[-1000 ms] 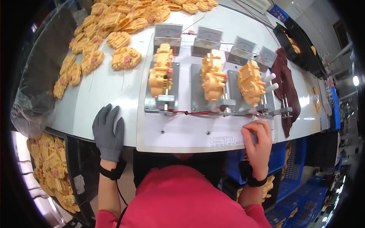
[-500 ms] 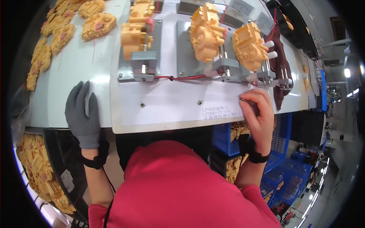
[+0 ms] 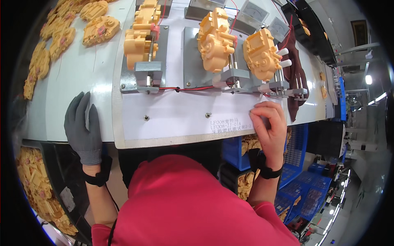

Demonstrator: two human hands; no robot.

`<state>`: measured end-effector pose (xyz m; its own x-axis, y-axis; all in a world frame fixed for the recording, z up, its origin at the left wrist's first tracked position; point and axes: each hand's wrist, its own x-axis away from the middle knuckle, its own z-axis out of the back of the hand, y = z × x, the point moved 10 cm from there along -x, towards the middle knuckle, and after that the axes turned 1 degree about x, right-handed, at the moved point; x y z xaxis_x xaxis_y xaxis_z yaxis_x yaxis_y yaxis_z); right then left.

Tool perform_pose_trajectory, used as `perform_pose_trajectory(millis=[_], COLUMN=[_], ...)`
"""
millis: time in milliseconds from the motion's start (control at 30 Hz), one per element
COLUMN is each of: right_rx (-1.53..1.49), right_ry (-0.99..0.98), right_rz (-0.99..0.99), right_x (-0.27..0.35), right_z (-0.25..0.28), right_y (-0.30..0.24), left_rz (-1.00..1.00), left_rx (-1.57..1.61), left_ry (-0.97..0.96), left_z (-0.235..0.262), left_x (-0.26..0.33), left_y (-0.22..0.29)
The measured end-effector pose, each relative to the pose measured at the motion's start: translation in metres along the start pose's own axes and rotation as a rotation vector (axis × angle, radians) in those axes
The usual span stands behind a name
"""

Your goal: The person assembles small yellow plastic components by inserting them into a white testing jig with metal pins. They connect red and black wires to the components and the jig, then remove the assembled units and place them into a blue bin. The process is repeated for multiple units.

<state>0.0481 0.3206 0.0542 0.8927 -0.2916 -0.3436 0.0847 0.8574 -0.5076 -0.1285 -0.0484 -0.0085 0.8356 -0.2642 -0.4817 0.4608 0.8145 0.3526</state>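
Observation:
My right hand, bare, is at the front right of a white board. Its thumb and forefinger pinch together, in line with two small metal toggle switches on the board; what lies between the fingertips is hidden. My left hand, in a grey glove, rests open on the table's front edge, left of the board, holding nothing. Beyond the hands, yellow-orange plastic housings sit on metal fixtures: one at the left, one in the middle and one at the right.
More yellow housings lie at the table's far left. Analog meters stand behind the fixtures. A dark red cloth lies at the right. Below the table are a black bin of housings and blue crates. Red and black wires cross the board.
The whole view has shifted, so the board and both hands appear slightly further left and lower. My right hand stays pinched at the same spot on the board; my left stays resting.

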Motion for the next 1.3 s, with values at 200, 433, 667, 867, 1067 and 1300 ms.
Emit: perform_pose_trajectory(millis=[200,433,667,867,1067,1300], right_rx=[0.014,-0.004,-0.021,-0.01,-0.018,-0.004], right_ry=[-0.001,0.108,-0.104,-0.054,-0.028,-0.001], right_rz=[-0.028,-0.001,0.066,0.104,0.121,0.174], right_x=[0.0,0.001,-0.012,-0.011,-0.01,-0.008], right_z=[0.0,0.01,-0.048,-0.057,-0.058,-0.056], right_y=[0.0,-0.028,-0.076,-0.077,-0.075,-0.075], left_rz=[0.001,-0.01,-0.019,-0.015,-0.011,-0.018], left_rx=[0.01,0.021,0.035,0.025,0.05,0.039], left_ry=[0.015,0.049,0.071,0.088,0.096,0.099], left_z=[0.002,0.005,0.006,0.01,0.011,0.011], left_x=[0.001,0.0,0.0,0.001,0.0,0.0], left_y=[0.0,0.002,0.002,0.004,0.003,0.005])
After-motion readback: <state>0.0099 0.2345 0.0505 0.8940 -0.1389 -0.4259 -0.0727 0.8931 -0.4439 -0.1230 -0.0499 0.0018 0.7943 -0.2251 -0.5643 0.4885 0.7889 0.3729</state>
